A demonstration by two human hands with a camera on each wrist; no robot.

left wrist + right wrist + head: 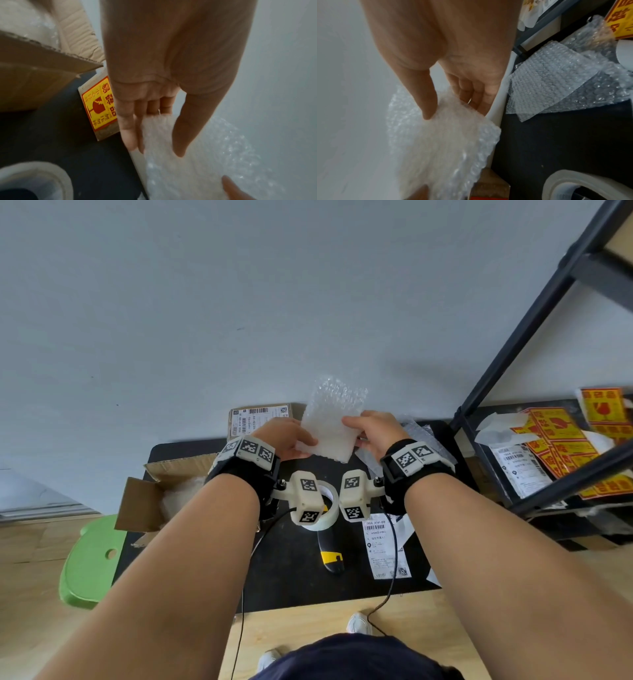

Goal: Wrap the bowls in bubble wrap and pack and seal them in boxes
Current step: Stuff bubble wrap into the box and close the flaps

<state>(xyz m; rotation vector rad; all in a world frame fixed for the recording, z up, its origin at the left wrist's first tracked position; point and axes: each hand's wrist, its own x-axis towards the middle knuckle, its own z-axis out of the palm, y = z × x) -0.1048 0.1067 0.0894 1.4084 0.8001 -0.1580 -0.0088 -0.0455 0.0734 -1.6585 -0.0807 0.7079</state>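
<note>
while both hands (286, 438) (375, 433) pinch it (one per edge), the bubble wrap (330, 422) stands upright, long axis vertical.

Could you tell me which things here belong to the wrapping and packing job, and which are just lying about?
Job in hand:
bubble wrap sheet, held by left hand and right hand
open cardboard box
tape roll
spare bubble wrap

Lying about:
green stool
utility knife
shipping label
black shelf frame
</note>
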